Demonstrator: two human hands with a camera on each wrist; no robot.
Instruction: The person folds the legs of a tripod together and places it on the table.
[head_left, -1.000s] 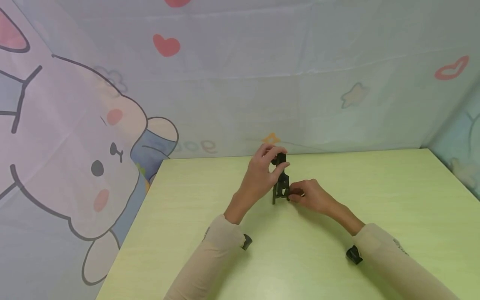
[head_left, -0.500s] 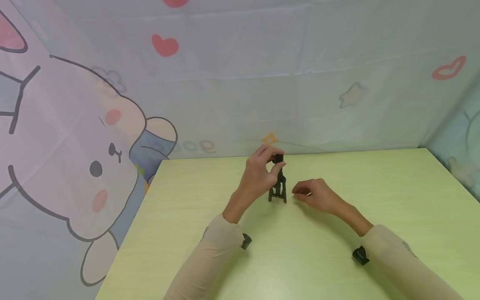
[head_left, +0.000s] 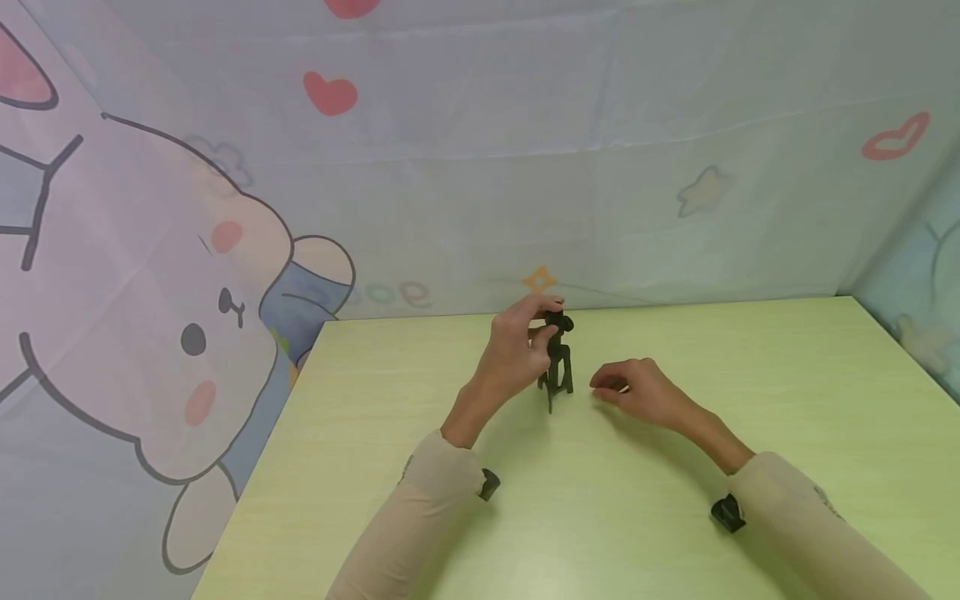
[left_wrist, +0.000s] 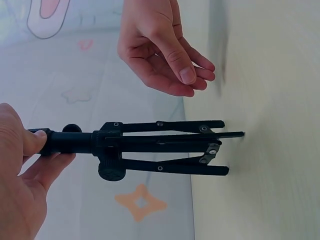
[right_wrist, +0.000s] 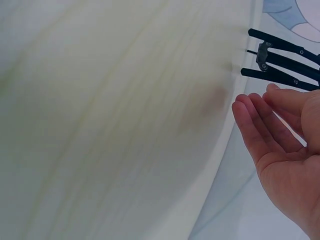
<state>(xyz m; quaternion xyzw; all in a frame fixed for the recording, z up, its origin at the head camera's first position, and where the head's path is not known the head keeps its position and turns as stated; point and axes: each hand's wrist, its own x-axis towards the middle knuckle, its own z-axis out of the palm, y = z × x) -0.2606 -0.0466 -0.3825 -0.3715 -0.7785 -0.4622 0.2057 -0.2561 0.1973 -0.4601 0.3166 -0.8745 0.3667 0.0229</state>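
Observation:
A small black tripod (head_left: 555, 367) stands upright near the middle of the table, its legs only slightly spread. My left hand (head_left: 516, 346) pinches it near the top between thumb and fingers. In the left wrist view the tripod (left_wrist: 165, 146) shows hinged legs, a centre column, braces and a round knob at the collar; the leg tips lie close to the tabletop. Just right of the tripod hovers my right hand (head_left: 637, 392), holding nothing, its fingers loosely bent. The right wrist view shows that hand (right_wrist: 285, 145) apart from the tripod legs (right_wrist: 280, 65).
The pale yellow-green table (head_left: 600, 517) ends at a hanging cloth (head_left: 465, 167) printed with hearts, stars and a rabbit. Black wrist-worn pieces show under the left sleeve (head_left: 442, 483) and the right sleeve (head_left: 787, 500).
The tripod has turned about its upright axis in my left hand, so its legs and knob face differently. My right hand has let go of a leg and drawn back to the right.

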